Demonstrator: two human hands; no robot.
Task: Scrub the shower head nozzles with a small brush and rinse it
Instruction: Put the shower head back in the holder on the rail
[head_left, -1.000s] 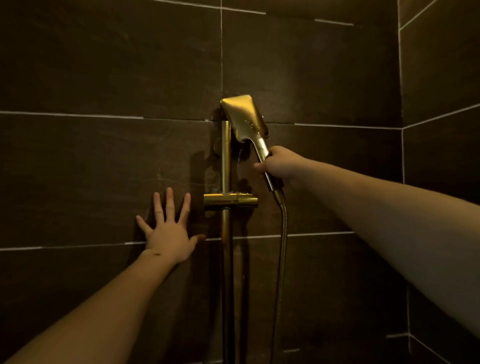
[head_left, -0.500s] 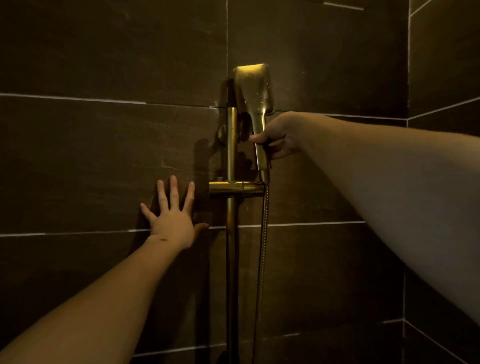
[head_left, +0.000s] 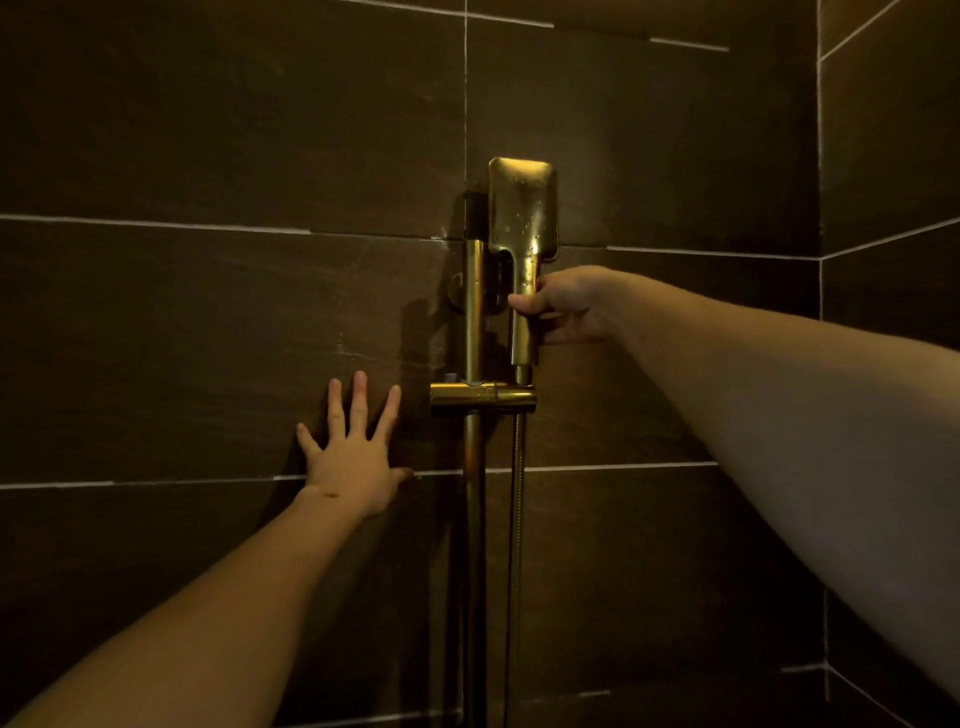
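At the left, the person's left hand (head_left: 355, 457) lies flat against the dark tiled wall (head_left: 208, 322), fingers spread and pointing up, thumb out toward the right. Its grip is released; it grasps nothing, and the palm covers a pale grout line that runs across the wall. The bare forearm rises to it from the lower left corner.

Just right of that hand stands a gold riser rail (head_left: 474, 519), vertical and fixed to the wall by a round mount near its top. A gold slider bracket (head_left: 480, 397) crosses the rail horizontally, level with the fingertips of the left hand, and a small grey tab sits on its upper left edge.

Right beside the rail, the gold handheld shower head (head_left: 523, 208) stands upright, its flat rectangular head above the top of the rail and its back toward the camera, speckled with water drops. The nozzles are not visible from this side. The foot of its handle meets the right end of the bracket, and a metal shower hose (head_left: 515, 545) hangs straight down from there, close alongside the rail.

The right hand (head_left: 563, 306) reaches in from the right and is clenched around the handle of the shower head, just below the head, thumb across the front. Further right, the wall meets a second tiled wall at a corner.
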